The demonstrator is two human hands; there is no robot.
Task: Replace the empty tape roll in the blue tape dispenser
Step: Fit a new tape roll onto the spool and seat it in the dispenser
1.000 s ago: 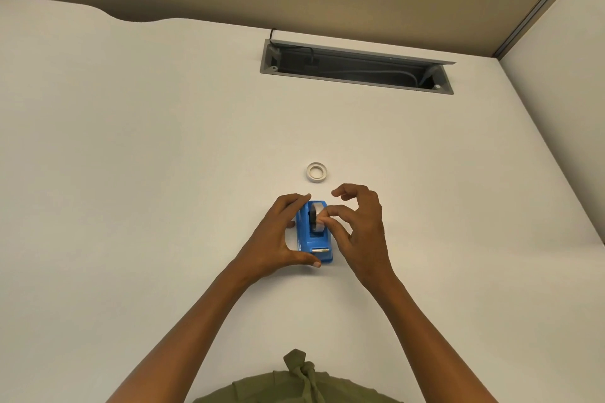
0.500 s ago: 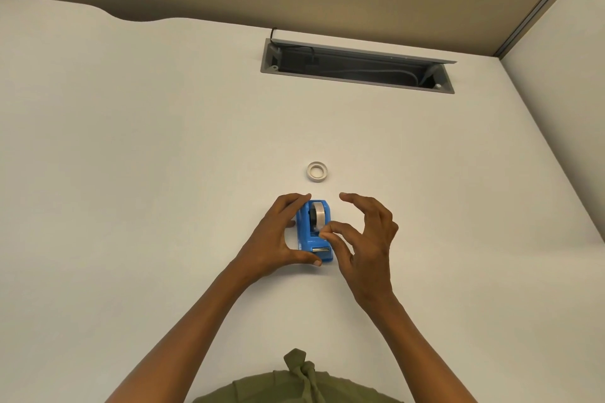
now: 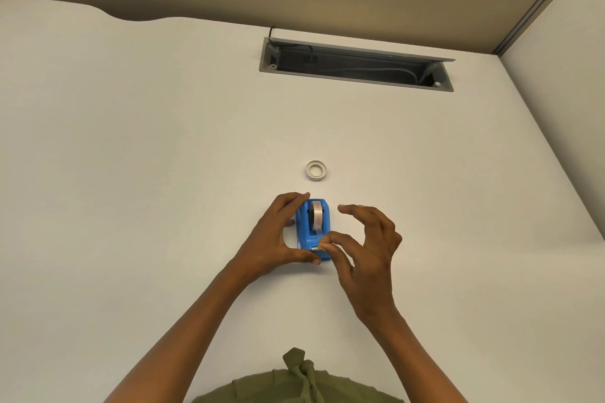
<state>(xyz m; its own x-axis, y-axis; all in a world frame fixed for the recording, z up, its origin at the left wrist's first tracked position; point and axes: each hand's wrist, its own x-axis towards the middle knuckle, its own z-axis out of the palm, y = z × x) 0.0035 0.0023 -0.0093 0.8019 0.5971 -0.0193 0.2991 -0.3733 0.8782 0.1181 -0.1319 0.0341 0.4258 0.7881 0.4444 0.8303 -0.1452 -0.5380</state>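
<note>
The blue tape dispenser (image 3: 302, 234) stands on the white desk (image 3: 157, 180), with a roll of clear tape (image 3: 317, 215) seated in its cradle. My left hand (image 3: 274, 239) grips the dispenser from its left side, fingers at the far end and thumb at the near end. My right hand (image 3: 368, 249) is to its right; thumb and forefinger pinch together at the cutter end, where the tape's free end lies, and the other fingers are spread above. A small white empty tape core (image 3: 316, 170) lies flat just beyond the dispenser.
An open grey cable tray (image 3: 327, 76) with wires inside is set into the desk at the back. A white side panel (image 3: 556, 91) borders the desk on the right. My olive garment (image 3: 301, 383) shows at the bottom edge.
My right hand has moved from the roll in the cradle toward me, down to the cutter end, drawing tape along. The left hand and the dispenser have stayed put.
</note>
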